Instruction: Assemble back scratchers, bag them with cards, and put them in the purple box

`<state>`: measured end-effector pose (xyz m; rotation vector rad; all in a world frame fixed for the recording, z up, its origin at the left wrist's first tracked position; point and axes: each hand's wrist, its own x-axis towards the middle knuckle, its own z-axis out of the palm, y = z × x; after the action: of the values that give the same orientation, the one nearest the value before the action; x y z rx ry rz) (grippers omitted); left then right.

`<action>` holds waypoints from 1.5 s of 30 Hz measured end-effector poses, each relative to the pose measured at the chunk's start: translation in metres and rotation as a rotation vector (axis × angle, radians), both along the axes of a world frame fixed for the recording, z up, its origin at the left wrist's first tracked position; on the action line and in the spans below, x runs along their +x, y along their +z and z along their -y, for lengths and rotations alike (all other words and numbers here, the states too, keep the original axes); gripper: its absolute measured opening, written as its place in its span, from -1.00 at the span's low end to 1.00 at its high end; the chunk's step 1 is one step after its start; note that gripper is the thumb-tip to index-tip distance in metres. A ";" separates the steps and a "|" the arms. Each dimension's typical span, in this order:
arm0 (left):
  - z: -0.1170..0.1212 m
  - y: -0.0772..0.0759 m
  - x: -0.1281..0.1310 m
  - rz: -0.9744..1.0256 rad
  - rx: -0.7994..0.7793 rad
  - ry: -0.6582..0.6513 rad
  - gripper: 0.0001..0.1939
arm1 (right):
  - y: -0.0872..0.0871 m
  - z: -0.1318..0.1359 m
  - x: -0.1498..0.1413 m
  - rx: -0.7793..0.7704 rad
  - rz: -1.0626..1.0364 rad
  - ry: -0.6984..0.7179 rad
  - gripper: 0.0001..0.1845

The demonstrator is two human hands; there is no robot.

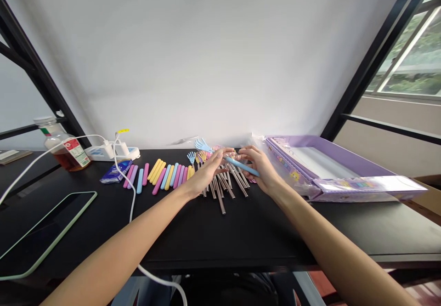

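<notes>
Over the black desk [220, 239], right hand [264, 168] curls around a blue handle [241, 165].

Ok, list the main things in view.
bottle: one, clear with amber contents, left
power strip: one, white, left
cables: two, white, left
packet: one, blue, left
phone: one, black, left
handles: over a dozen, pink, purple, blue, yellow, centre-left
rods: many, silver, centre
hand-shaped heads: several, blue, yellow, pink, centre
tray: one, purple, right
wrap: some, clear, by tray
desk: one, black, underneath
window: one, pale, right
held handle: one, blue, centre
left hand: one, bare, centre
right hand: one, bare, on held handle
</notes>
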<state>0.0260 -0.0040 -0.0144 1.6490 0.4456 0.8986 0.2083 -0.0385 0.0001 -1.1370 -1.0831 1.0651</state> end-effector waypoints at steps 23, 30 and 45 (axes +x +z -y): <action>-0.003 -0.006 0.010 0.110 -0.015 0.102 -0.61 | 0.002 -0.003 -0.017 0.020 -0.422 -0.112 -0.62; -0.022 0.004 -0.014 0.147 -0.014 0.316 -0.68 | 0.007 -0.001 0.016 -0.079 0.027 0.289 -0.69; -0.010 0.016 -0.016 0.126 -0.107 0.134 -0.67 | -0.001 0.001 0.000 0.230 0.276 0.234 -0.53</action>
<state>0.0097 0.0062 0.0016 1.4689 0.5128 1.0536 0.2088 -0.0396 -0.0012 -1.0070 -1.5459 0.9495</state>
